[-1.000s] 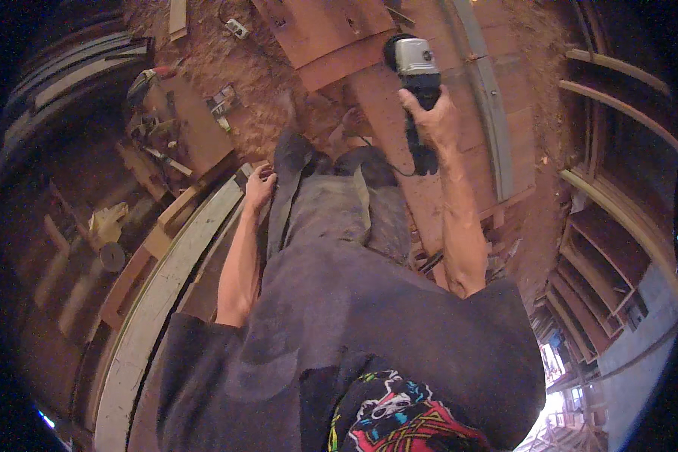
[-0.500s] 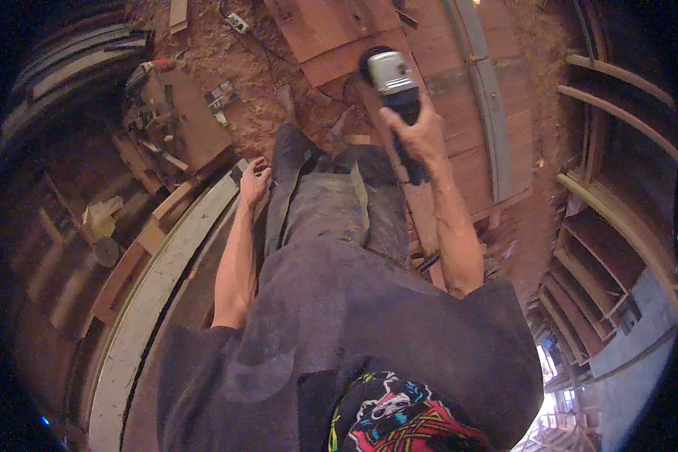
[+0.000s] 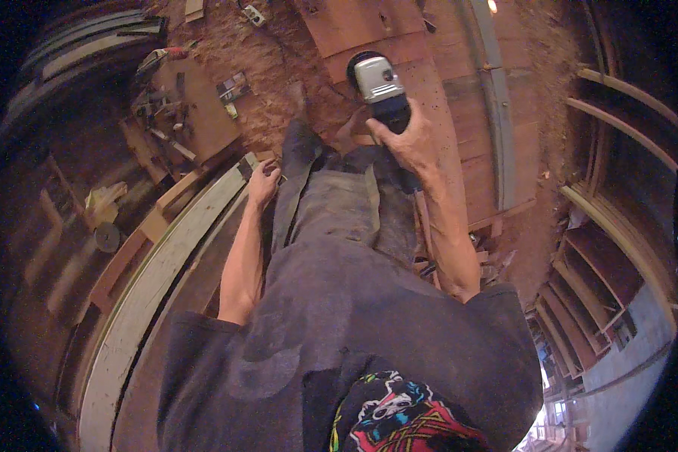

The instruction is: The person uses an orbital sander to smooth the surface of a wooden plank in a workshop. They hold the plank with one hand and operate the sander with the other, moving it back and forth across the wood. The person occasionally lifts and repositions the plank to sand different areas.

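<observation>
My right hand (image 3: 416, 143) is wrapped round the dark body of an angle grinder (image 3: 380, 81) with a silver head. A dark round disc (image 3: 359, 60) shows at its far-left edge. The tool is over the left edge of a long reddish wooden board (image 3: 448, 135); whether it touches the wood I cannot tell. Near my left knee, my left hand (image 3: 263, 183) hangs with loosely bent fingers and nothing visible in them. It is close to the far end of a long pale beam (image 3: 162, 279).
Small tools lie on a brown panel (image 3: 192, 105) at the far left. A power socket block (image 3: 254, 15) with a cable rests on the sawdust-covered ground. On the right a grey metal bar (image 3: 497, 128) crosses the boards, beyond which stand wooden frames (image 3: 629, 83).
My right hand has brought the grinder slightly left, off the middle of the board toward its left edge. The whole view has shifted a little; my left hand stays by the knee.
</observation>
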### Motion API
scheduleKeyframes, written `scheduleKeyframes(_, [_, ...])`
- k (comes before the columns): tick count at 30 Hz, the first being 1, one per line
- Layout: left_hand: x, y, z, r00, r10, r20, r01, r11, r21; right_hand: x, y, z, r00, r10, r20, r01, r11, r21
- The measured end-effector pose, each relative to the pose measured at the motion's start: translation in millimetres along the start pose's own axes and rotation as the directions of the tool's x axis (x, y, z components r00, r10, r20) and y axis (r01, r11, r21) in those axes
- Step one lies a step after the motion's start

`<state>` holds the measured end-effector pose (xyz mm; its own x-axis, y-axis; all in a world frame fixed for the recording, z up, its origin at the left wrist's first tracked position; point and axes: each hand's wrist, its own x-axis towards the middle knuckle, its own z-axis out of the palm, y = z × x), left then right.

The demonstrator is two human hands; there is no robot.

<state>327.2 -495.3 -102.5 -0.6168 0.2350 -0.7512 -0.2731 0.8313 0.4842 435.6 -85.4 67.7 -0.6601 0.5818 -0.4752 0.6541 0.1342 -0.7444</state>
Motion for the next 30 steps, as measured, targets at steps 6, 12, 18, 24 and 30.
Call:
scheduleKeyframes(6, [-5.4, 23.7, 4.1, 0.999, 0.013, -0.046, -0.014, 1.000, -0.018, -2.4, -16.5, 16.5, 0.993, -0.109, 0.049, 0.112, 0.991, -0.070])
scheduleKeyframes(12, [-10.9, 20.8, 4.5, 1.000, -0.012, -0.002, 0.012, 1.000, -0.027, -1.8, -19.9, 26.8, 0.987, -0.155, 0.043, 0.158, 0.984, -0.080])
scheduleKeyframes(18, [-16.1, 22.2, 4.5, 0.996, 0.086, -0.032, -0.086, 0.996, 0.005, -1.1, -16.5, 26.8, 0.989, -0.146, 0.028, 0.148, 0.985, -0.093])
scheduleKeyframes(24, [-17.2, 35.8, 3.5, 1.000, 0.022, 0.000, -0.022, 1.000, 0.016, -2.2, -11.4, 17.6, 0.993, -0.116, -0.023, 0.112, 0.986, -0.125])
scheduleKeyframes(30, [-8.4, 26.9, 8.3, 1.000, -0.001, 0.004, 0.001, 1.000, 0.000, 5.1, -12.2, -8.6, 0.997, -0.011, -0.072, 0.010, 1.000, -0.014])
